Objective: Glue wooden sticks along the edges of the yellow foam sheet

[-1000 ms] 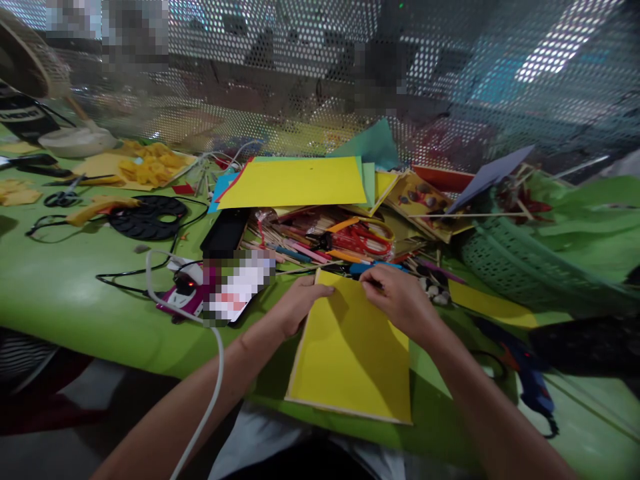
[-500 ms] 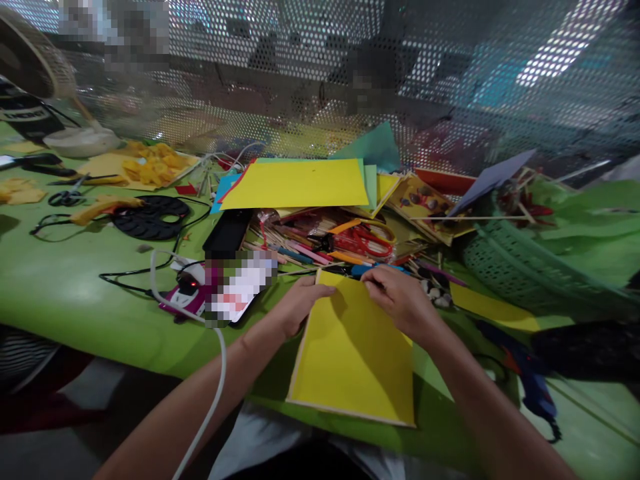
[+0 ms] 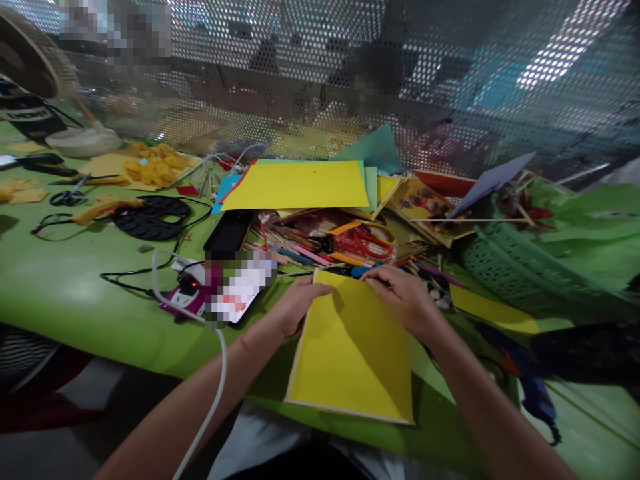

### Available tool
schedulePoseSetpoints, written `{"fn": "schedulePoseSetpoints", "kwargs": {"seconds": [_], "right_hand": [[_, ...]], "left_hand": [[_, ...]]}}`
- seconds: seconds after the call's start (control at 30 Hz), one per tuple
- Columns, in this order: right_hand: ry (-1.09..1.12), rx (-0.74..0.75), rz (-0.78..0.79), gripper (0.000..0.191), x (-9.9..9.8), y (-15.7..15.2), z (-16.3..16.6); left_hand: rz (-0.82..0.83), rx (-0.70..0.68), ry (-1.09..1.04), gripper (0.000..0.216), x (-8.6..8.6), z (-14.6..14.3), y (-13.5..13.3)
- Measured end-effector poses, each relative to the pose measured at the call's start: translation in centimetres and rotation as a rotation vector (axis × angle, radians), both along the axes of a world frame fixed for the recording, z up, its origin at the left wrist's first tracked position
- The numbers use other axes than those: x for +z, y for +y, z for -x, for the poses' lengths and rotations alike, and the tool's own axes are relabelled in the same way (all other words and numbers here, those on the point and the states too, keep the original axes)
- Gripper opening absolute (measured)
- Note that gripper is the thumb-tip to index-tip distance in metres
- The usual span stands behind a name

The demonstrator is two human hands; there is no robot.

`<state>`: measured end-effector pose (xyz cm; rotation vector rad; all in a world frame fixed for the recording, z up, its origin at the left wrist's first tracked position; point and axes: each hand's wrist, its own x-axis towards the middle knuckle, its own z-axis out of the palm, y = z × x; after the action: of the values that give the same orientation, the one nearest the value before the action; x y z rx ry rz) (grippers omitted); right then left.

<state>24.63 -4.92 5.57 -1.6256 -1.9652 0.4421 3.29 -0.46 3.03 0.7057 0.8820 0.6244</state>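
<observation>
A yellow sheet of paper (image 3: 350, 353) lies on the green table (image 3: 75, 293) right in front of me, its near edge over the table's rim. My left hand (image 3: 295, 307) rests on the sheet's far left corner, fingers curled with the thumb on top. My right hand (image 3: 407, 300) sits at the far right edge, fingers bent and pinched on a thin dark thing I cannot make out. Just beyond both hands is a heap of sticks and pens with red scissors (image 3: 367, 240).
A phone (image 3: 235, 293) and white cable (image 3: 210, 360) lie left of my hands. A large yellow sheet (image 3: 300, 185) tops a paper stack behind. A green basket (image 3: 505, 267) stands right, a blue glue gun (image 3: 530, 387) near right. Black reel (image 3: 150, 217), scissors (image 3: 67, 197) far left.
My right hand has slid slightly right and flattened along the sheet's far edge. The left hand and the sheet have barely moved.
</observation>
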Motion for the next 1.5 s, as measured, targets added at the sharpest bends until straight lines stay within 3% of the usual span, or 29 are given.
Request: {"fn": "schedulePoseSetpoints", "kwargs": {"seconds": [0.5,0.77,1.03,1.5], "right_hand": [[0.048,-0.081,0.076,0.012,-0.18,-0.33,0.8],[0.029,-0.063,0.076,0.016,-0.59,-0.03,0.43],[0.153,-0.013,0.188,0.019,0.14,-0.3,-0.03],[0.112,-0.03,0.167,0.017,0.03,-0.12,0.01]], "left_hand": [[-0.019,-0.072,0.027,0.018,0.14,-0.01,-0.29],[-0.024,-0.065,0.01,0.021,0.1,-0.08,-0.23],[-0.024,-0.053,0.005,0.026,-0.02,0.11,-0.16],[-0.022,-0.042,0.009,0.031,0.04,-0.03,-0.14]]}}
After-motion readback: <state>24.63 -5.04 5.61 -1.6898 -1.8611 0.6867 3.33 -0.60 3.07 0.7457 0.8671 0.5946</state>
